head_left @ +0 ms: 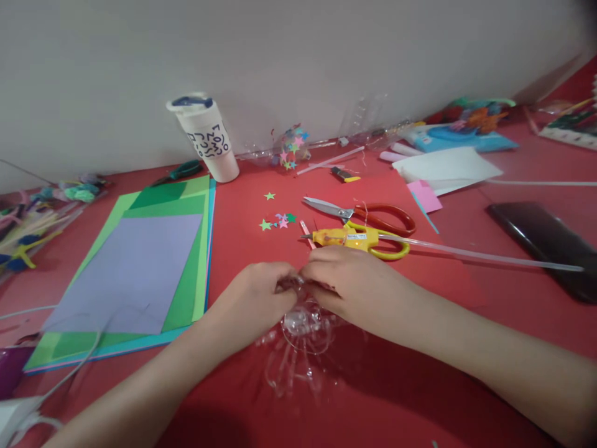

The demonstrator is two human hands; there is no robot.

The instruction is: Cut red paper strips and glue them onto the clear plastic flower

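Observation:
Both my hands meet at the near middle of the red table, closed on a clear plastic piece (pixel 305 330) with thin strips fanning out toward me, like the cut bottom of a bottle. My left hand (pixel 259 289) pinches its far edge from the left. From the right, my right hand (pixel 349 280) grips the same edge, fingers curled and partly hidden. Just beyond the right hand lie a yellow hot glue gun (pixel 345 237) with a clear glue stick (pixel 466 252) and red-handled scissors (pixel 382 218). Small paper stars (pixel 280 221) are scattered past my fingers.
Stacked coloured paper (pixel 135 274) lies left, with a white tumbler (pixel 205 137) and pliers (pixel 180 172) behind. A dark phone (pixel 545 242) lies right, near white paper (pixel 448 169). Pipe cleaners (pixel 28 239) sit far left. A white cable (pixel 74 373) crosses the left front.

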